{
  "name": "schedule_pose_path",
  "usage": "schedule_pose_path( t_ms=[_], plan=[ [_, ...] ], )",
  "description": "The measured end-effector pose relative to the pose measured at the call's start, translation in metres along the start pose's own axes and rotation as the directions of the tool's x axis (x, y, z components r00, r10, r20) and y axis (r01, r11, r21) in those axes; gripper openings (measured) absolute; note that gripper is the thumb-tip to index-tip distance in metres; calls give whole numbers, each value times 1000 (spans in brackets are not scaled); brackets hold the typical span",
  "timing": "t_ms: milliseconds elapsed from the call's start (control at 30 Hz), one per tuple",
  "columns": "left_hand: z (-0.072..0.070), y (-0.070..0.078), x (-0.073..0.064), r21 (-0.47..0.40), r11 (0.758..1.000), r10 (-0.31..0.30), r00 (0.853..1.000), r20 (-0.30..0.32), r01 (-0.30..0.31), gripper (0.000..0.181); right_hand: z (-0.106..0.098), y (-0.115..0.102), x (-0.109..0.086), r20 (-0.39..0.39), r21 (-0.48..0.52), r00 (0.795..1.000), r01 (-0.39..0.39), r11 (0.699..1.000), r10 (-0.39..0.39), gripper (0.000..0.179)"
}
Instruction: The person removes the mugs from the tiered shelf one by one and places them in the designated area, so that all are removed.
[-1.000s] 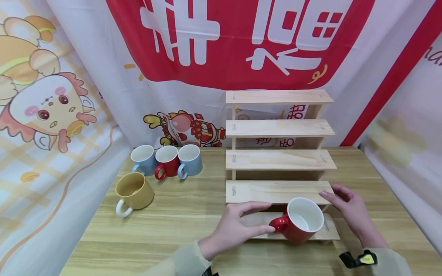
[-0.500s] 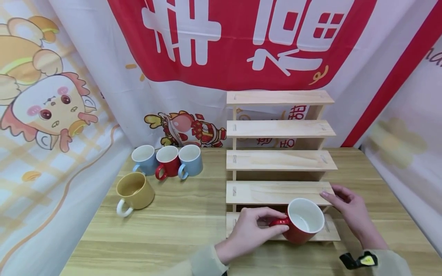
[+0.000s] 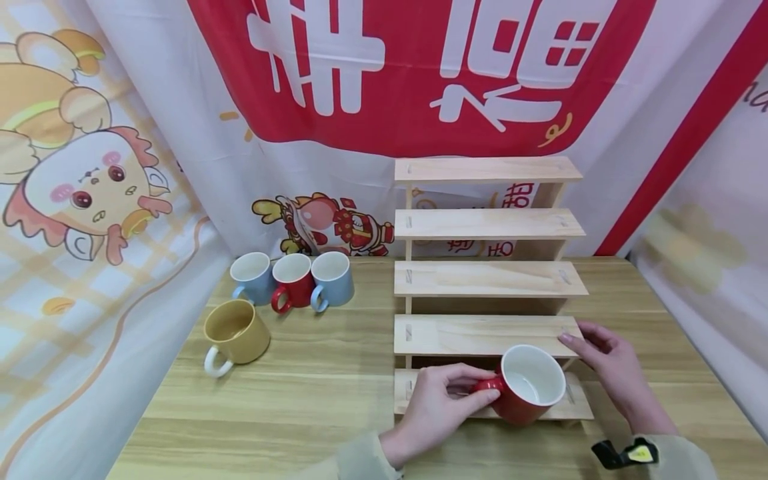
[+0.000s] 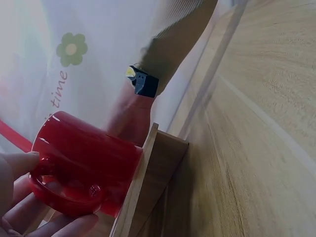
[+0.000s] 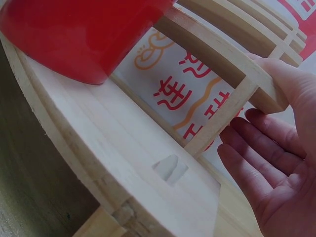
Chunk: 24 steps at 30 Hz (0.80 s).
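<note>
A red mug point(image 3: 523, 387) with a white inside stands upright on the bottom board point(image 5: 123, 143) of a stepped wooden shelf rack point(image 3: 489, 335). My left hand point(image 3: 435, 407) grips the mug's handle, which points left, between thumb and fingers. In the left wrist view the red mug point(image 4: 84, 163) has its base right at the board's edge, and my fingertips lie around the handle. My right hand point(image 3: 612, 367) holds the right end of the second board up, thumb on top. In the right wrist view the other fingers of my right hand point(image 5: 291, 143) extend below that board.
Two light blue mugs, one at the left point(image 3: 252, 277) and one at the right point(image 3: 334, 279), flank another red mug point(image 3: 294, 280) at the table's back left. A yellow mug point(image 3: 238, 333) with a white handle stands before them. A printed cloth point(image 3: 336, 160) hangs behind the rack.
My left hand has moved right and its thumb and fingers have closed on the red mug's handle. The mug and my right hand have stayed in place.
</note>
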<state>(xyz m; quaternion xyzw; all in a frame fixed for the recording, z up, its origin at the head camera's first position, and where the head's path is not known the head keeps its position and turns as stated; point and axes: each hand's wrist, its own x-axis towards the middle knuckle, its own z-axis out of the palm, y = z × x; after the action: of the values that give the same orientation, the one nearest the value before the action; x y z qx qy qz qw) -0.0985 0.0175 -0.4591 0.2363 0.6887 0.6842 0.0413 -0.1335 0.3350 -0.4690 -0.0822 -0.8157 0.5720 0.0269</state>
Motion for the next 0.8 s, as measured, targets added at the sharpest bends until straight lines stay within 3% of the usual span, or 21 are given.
schedule_pose_path(
  t_ms=[600, 800],
  plan=[
    [8, -4, -4, -56, 998, -5, 999, -44, 2, 21, -1, 3, 1, -5, 6, 1000, 16, 1000, -16, 39],
    [7, -6, -5, -53, 999, 11, 999, -46, -14, 20, 0, 1, 1, 5, -20, 1000, 5, 1000, -5, 52]
  ],
)
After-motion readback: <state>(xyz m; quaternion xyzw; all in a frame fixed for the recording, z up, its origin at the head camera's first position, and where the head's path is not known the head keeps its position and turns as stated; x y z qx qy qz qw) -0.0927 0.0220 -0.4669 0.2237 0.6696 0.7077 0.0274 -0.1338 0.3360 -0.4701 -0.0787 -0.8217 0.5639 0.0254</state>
